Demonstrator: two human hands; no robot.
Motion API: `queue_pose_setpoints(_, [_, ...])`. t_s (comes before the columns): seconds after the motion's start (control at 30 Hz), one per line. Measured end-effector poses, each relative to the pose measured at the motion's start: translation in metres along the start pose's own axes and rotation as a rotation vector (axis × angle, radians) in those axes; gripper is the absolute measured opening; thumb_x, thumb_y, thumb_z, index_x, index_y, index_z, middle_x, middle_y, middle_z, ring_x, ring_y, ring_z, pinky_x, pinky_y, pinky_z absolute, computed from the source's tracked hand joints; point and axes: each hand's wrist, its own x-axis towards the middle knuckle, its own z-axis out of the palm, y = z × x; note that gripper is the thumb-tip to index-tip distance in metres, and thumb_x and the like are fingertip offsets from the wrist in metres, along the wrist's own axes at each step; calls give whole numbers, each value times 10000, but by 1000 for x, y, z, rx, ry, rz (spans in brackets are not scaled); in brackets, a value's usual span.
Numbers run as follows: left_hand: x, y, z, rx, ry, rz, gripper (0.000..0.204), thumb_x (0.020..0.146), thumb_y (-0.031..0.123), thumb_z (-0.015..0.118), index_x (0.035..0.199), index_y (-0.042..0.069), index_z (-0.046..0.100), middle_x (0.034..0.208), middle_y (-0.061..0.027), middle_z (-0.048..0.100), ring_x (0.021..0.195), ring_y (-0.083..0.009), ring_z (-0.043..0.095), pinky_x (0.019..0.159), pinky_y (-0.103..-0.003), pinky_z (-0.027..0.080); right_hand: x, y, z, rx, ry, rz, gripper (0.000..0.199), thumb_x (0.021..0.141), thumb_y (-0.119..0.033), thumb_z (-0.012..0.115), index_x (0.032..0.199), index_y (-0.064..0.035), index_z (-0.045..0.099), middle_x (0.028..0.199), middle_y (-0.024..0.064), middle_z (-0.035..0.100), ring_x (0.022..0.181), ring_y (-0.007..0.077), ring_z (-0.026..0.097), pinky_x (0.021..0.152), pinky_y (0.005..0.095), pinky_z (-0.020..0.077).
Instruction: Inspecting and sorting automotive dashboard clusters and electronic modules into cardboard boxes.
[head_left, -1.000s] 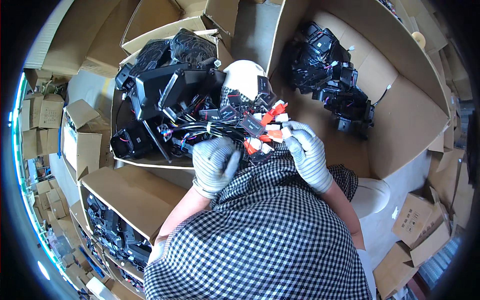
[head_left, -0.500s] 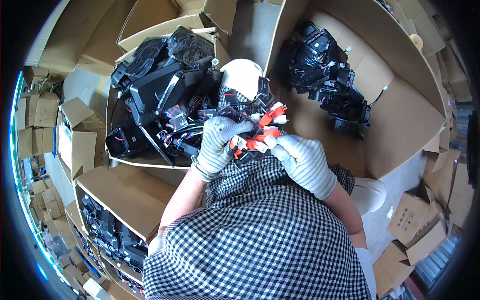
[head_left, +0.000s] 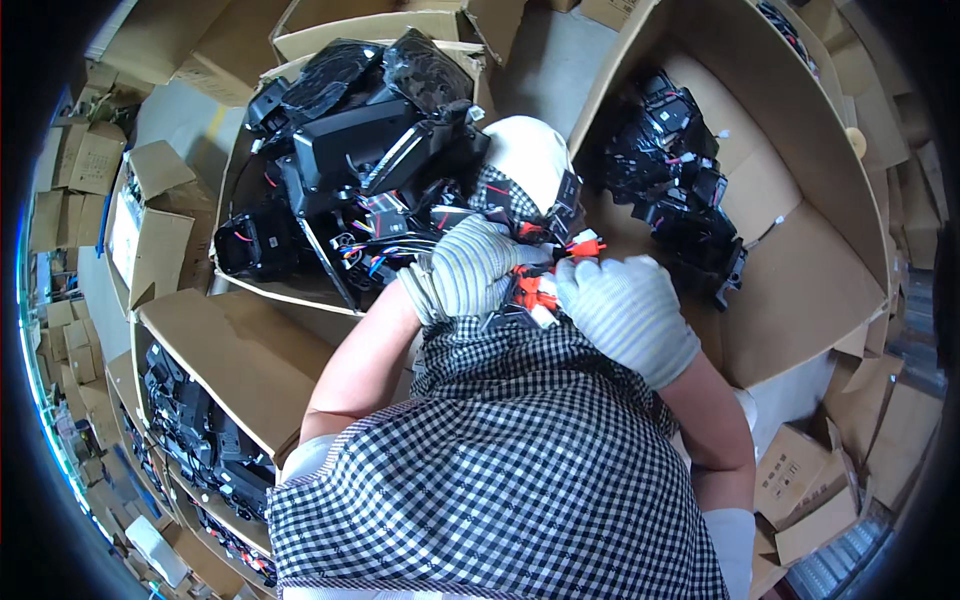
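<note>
Over my lap lies a bunch of cable connectors (head_left: 537, 292) in red, white and black. My left hand (head_left: 463, 270), in a striped knit glove, is closed round the left side of the bunch. My right hand (head_left: 630, 315), gloved alike, presses its bent fingers together at the bunch's right side; its back hides exactly which piece it pinches. A red connector (head_left: 587, 246) sticks out above the right fingertips. Flat black pieces with red lines (head_left: 568, 192) lie just beyond the hands, partly covered by them.
At the left, an open carton (head_left: 230, 185) holds black plastic housings (head_left: 355, 150) and coloured wires (head_left: 395, 248). A larger carton (head_left: 810, 270) at the right contains black units (head_left: 665, 150) with cables. Another carton (head_left: 235, 355) with black parts stands lower left. My checked apron (head_left: 500, 470) covers my lap.
Both hands have drawn closer together around the connectors, and my right hand has turned its back more upward. The whole view has shifted, with the cartons now further right at the top.
</note>
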Motion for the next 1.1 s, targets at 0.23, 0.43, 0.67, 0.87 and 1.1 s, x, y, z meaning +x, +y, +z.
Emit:
queue_pose_setpoints(0.23, [1,1,2,35,-153,-126,511,653,60,556,1152,110,657,897,-198,655,829,-379,616,796,-408,491,20,9,11,178,-261,-100,133,819,-245,579,835,-149,669,709,18,629,647,183,646,546,349,507])
queue_pose_setpoints(0.43, [-2,-11,19,54,-57,-29,408,724,149,580,1124,147,657,851,-154,657,805,-342,619,753,-414,484,-3,-7,55,479,256,29,86,798,-224,639,822,-143,654,660,37,575,546,223,580,500,378,441])
queue_pose_setpoints(0.67, [-5,-14,33,74,25,-113,374,732,201,577,1092,161,672,704,-135,626,663,-322,607,673,-407,480,1,-4,55,429,81,56,190,832,-208,632,970,-78,648,754,103,625,595,269,601,535,387,459])
queue_pose_setpoints(0.87, [-6,-4,44,202,136,-164,257,732,251,558,932,177,702,621,-113,579,623,-315,587,609,-442,446,-11,-10,95,641,204,223,187,864,-203,596,961,-48,634,827,154,637,676,335,619,609,425,487])
queue_pose_setpoints(1.1, [1,-1,41,229,131,-239,203,716,274,572,826,146,685,628,-99,601,601,-305,619,562,-435,464,-11,-8,106,615,226,267,199,910,-217,554,940,-31,617,832,185,628,716,363,620,639,453,474])
